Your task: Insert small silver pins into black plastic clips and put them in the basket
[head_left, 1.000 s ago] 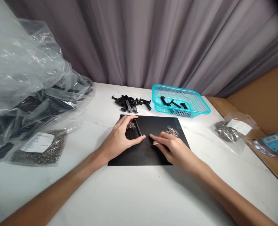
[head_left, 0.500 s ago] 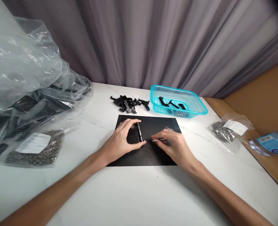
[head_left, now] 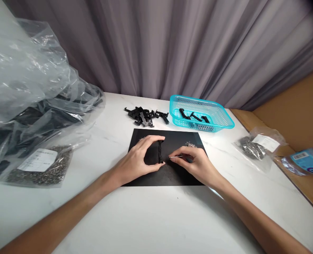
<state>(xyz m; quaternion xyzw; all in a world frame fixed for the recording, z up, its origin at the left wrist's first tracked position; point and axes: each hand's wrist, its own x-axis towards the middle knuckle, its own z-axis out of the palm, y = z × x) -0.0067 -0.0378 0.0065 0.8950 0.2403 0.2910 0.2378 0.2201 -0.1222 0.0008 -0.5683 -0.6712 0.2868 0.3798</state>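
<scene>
My left hand pinches a narrow black plastic part by its two ends, thumb below and index finger above, so that the piece stands lengthwise over a black mat. To the right, my right hand is closed on a slim screwdriver. Its thin metal shaft points left toward the plastic part, with a gap between them; the handle is mostly hidden in the palm. Behind the right hand lies a small pile of tiny screws. More small metal pieces show partly behind my left fingers.
A heap of black plastic parts lies beyond the mat. Beside it a blue basket holds several similar parts. Bags of small metal pieces stand left and right, near a large clear plastic bag.
The black plastic part has shifted slightly right and turned, now looking straighter and darker. My right hand has moved a little, and the screwdriver's handle is less visible.
</scene>
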